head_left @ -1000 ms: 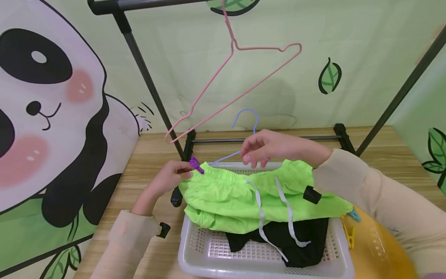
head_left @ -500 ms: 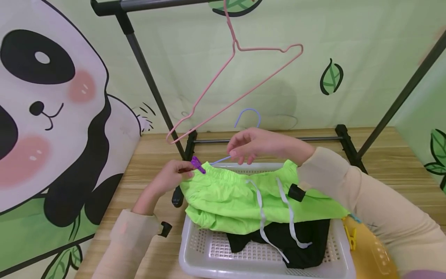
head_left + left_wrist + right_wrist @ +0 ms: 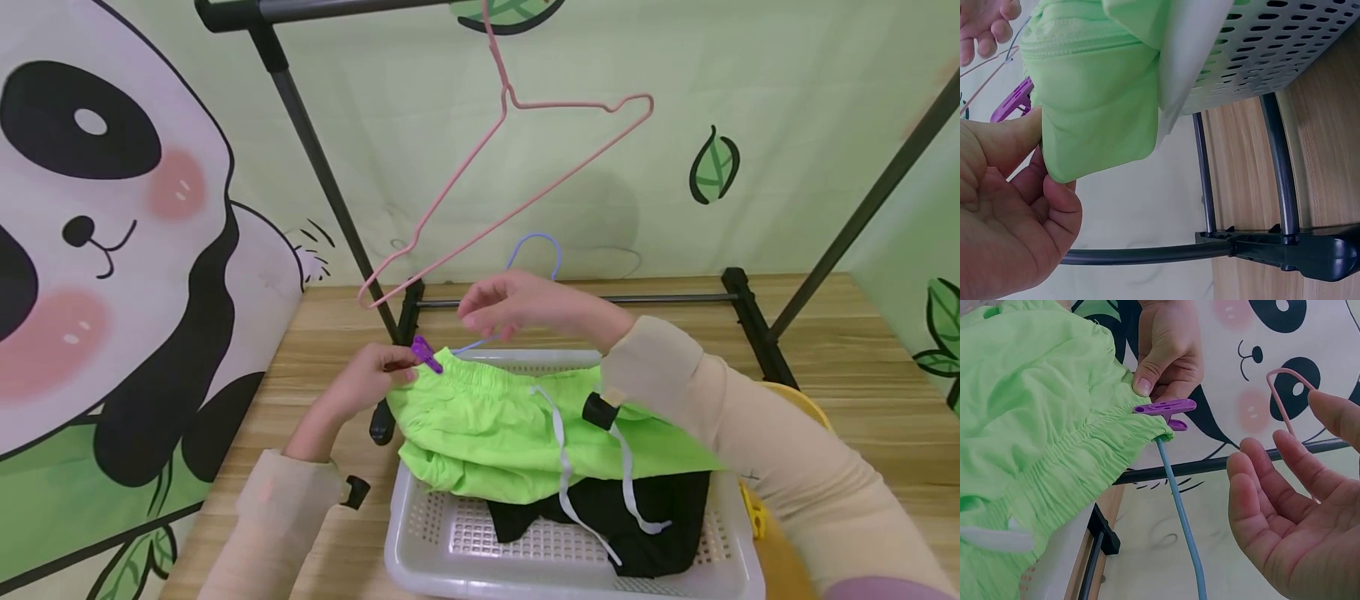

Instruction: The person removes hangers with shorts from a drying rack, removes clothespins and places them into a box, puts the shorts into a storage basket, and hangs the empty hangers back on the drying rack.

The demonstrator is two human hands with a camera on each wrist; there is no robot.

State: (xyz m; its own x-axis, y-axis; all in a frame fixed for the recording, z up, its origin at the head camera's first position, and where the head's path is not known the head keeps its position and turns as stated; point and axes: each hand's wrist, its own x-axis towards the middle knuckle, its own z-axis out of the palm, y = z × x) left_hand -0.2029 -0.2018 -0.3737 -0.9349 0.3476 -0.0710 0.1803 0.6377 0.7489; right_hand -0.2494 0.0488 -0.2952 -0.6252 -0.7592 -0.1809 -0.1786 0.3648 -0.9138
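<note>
Bright green shorts (image 3: 480,433) with white drawstrings lie across a white basket (image 3: 465,581). My left hand (image 3: 367,379) pinches their left waistband corner between thumb and fingers, as the left wrist view shows on the green cloth (image 3: 1097,119). Right by those fingertips, a purple clothespin (image 3: 1163,407) is clipped on the waistband. A blue hanger (image 3: 1182,515) runs into the waistband beside the clothespin, its hook (image 3: 534,237) standing up behind. Above the hanger's arm hovers my right hand (image 3: 525,304), fingers loosely bent, holding nothing.
A pink hanger (image 3: 581,173) hangs from the black rack (image 3: 318,175) above my hands. Black clothing (image 3: 660,521) lies in the basket under the shorts. To the basket's right are a yellow clothespin (image 3: 756,512) and an orange-yellow container (image 3: 783,567), partly behind my right sleeve.
My right hand has moved left above the waistband, toward my left hand. Its sleeve now covers the shorts' right end. My left hand keeps its hold in the same place.
</note>
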